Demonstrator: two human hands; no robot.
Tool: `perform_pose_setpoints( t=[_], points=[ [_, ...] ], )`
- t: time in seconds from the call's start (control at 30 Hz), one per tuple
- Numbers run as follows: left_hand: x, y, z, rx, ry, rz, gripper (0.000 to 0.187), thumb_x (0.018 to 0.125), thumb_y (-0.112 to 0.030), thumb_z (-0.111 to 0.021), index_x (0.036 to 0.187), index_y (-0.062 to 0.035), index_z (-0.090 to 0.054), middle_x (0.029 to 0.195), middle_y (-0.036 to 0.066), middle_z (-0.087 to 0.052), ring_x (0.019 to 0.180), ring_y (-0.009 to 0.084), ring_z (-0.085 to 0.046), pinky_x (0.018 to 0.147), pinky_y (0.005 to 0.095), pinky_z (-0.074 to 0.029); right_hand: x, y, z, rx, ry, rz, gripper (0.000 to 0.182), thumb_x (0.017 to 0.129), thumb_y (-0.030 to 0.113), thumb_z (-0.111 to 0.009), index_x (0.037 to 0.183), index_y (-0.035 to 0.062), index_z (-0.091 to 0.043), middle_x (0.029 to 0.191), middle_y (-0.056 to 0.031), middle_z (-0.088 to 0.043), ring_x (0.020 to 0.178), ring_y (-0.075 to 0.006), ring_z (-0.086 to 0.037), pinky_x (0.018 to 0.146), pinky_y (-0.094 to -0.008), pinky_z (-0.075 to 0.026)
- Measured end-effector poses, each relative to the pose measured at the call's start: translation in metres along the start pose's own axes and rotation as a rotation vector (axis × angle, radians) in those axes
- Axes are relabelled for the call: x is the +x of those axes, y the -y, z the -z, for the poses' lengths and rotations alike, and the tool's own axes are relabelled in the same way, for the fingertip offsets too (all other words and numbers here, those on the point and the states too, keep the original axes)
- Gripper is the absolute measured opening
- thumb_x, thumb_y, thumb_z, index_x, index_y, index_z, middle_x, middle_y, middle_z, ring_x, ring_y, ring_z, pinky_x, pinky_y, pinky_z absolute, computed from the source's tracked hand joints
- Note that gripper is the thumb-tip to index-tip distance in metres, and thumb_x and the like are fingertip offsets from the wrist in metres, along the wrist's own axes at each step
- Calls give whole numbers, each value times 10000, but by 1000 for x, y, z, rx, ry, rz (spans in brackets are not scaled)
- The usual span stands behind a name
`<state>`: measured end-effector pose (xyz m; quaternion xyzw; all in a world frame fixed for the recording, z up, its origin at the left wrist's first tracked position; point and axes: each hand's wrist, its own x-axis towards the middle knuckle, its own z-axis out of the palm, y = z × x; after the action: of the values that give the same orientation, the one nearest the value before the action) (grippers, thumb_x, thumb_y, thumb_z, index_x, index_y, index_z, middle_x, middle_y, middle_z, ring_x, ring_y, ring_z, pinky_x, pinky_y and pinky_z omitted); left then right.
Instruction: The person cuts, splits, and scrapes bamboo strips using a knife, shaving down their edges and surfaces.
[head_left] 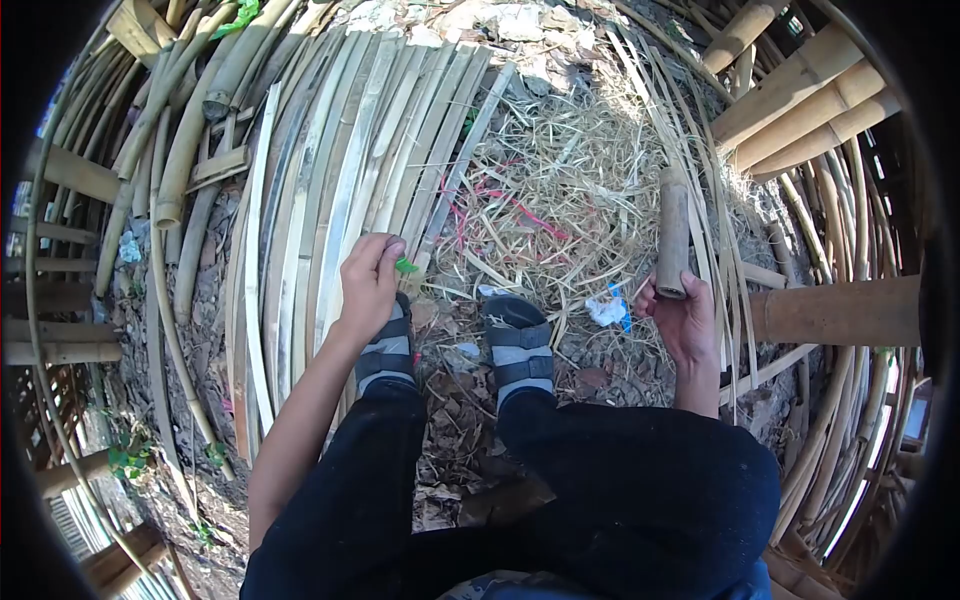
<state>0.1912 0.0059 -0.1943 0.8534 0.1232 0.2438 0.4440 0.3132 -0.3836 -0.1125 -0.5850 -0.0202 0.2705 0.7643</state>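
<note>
Right hand [688, 328]: fingers part-curled around the near end of the bamboo tube [674, 228], beside the straw [590, 170] — end-only support could let it tip. Left hand [368, 280]: fingers pinched on a green scrap [406, 266] — slack pressure could drop it.

One left hand [370, 280], one right hand [688, 320], two sandals [519, 345], two dark trouser legs [640, 470], one held bamboo tube [672, 235], one held green scrap [406, 265] and over a dozen flat slats [335, 200] (they overlap too much for exactness).

At 1 o'clock, string [541, 219] is pinkish red; at 3, litter [607, 309] is white and blue; at 6, trousers [640, 470] are navy.
</note>
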Motion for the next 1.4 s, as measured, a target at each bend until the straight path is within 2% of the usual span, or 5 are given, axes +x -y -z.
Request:
perform_pose_setpoints(
  t=[0.5,0.87,1.0,1.3,1.4],
  points=[
    [-14,-9,-9,-14,40,-202,89,918,-42,-631,932,42,-656,876,139,-649,781,260,-648,725,346,-511,35,-52,-116,-87,375,-189,327,986,259,-525,1181,-3,-507,841,-47,-553,656,-114,-513,623,-294,-468],
    [-24,-12,-27,8,162,-226,85,866,-31,-649,933,22,-654,908,161,-633,858,351,-614,750,426,-502,12,-24,-167,-804,257,754,453,865,220,-733,1141,-65,-514,743,-215,-640,672,-368,-675,607,-406,-529],
    [-19,-8,-30,28,120,-289,90,866,-42,-656,926,25,-654,908,161,-633,862,352,-603,756,427,-496,20,-63,-161,-1331,283,357,374,905,238,-682,1055,-58,-510,691,-227,-626,610,-414,-656,563,-448,-519],
    [-22,-4,-30,23,160,-294,92,870,-36,-649,908,48,-641,886,178,-627,861,360,-588,757,433,-481,12,-36,-157,-705,74,820,366,927,245,-646,1026,-69,-486,747,-254,-641,656,-431,-660,587,-431,-523],
    [-21,-5,-27,58,175,-308,88,872,-25,-644,915,52,-640,897,185,-624,858,366,-589,758,432,-481,15,-59,-154,-1254,317,292,424,931,306,-625,1013,-81,-472,716,-280,-629,658,-444,-660,586,-480,-515]
  ],
)
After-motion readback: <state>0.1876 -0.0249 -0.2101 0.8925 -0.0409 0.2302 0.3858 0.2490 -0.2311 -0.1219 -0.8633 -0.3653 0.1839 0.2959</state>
